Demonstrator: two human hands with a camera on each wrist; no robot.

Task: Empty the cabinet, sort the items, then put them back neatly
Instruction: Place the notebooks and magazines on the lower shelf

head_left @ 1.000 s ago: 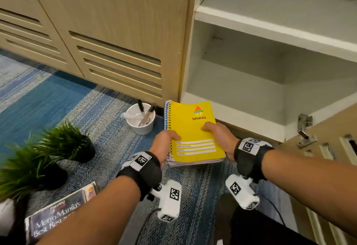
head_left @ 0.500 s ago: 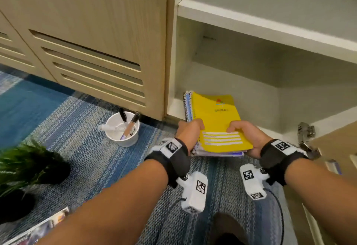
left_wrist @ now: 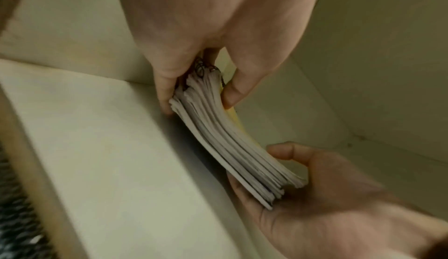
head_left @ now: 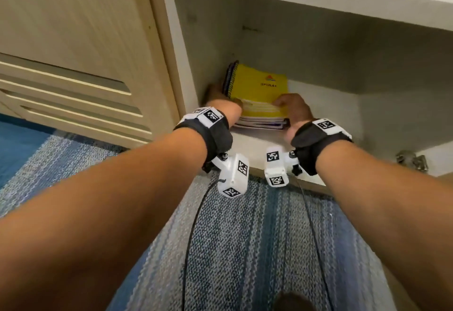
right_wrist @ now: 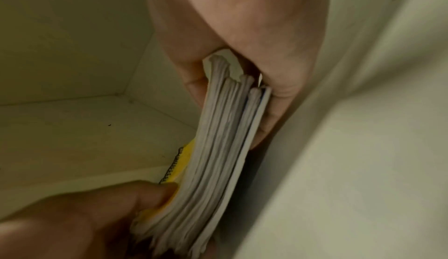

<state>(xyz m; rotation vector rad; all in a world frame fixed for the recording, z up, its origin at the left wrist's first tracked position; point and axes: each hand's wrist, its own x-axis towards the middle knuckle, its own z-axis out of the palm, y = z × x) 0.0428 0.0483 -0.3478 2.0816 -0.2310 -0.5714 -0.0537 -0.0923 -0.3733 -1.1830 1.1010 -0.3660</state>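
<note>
Inside open cabinet point(head_left: 318, 48), lower compartment: stack of spiral notebooks point(head_left: 259, 94), yellow cover on top, at left front corner of bottom shelf point(head_left: 326, 104), close beside left wall. Left hand point(head_left: 220, 99) gripping stack's coil side, thumb on top, fingers beneath. Right hand point(head_left: 294, 108) gripping opposite near corner likewise. Striped carpet point(head_left: 245, 237) on floor in front.
</note>
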